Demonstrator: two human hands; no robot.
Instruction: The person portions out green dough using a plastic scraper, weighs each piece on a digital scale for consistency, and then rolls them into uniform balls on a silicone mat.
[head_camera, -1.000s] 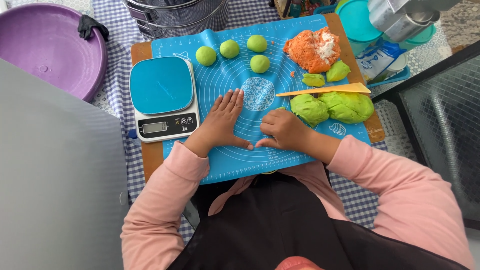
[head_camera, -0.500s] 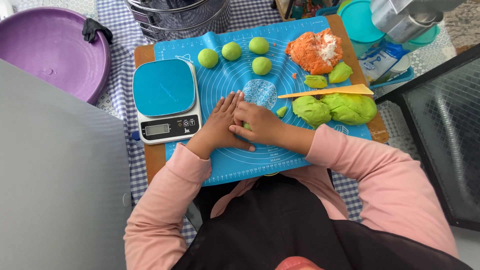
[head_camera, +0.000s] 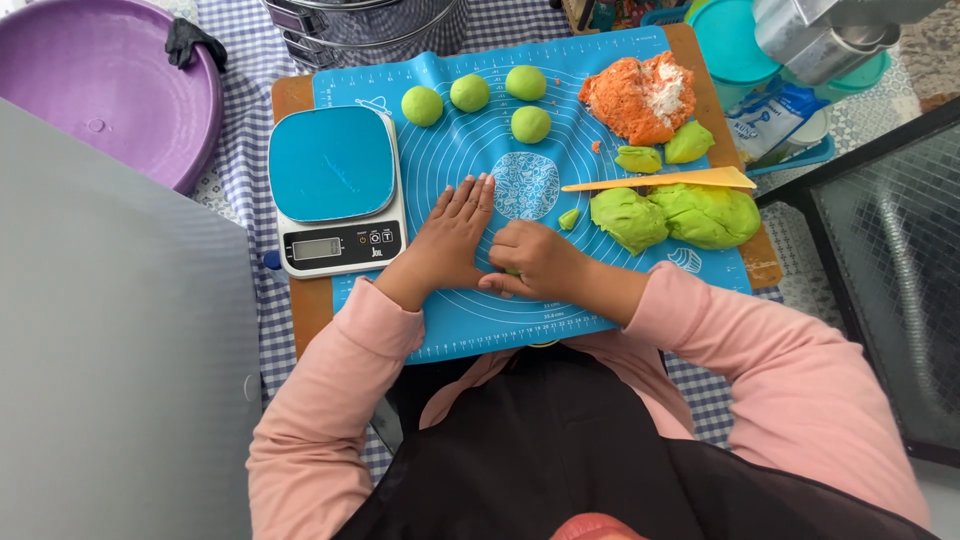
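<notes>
Head view: left hand (head_camera: 447, 240) flat, open on blue mat (head_camera: 640, 310); right hand (head_camera: 540, 262) cupped over green dough piece (head_camera: 512, 271). Roll with light, even pressure.

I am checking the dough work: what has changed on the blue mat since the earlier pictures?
The right hand slid left and closed in beside the flat left hand, with a bit of green dough just visible under it. The four green balls, scale and yellow scraper stayed put.
</notes>
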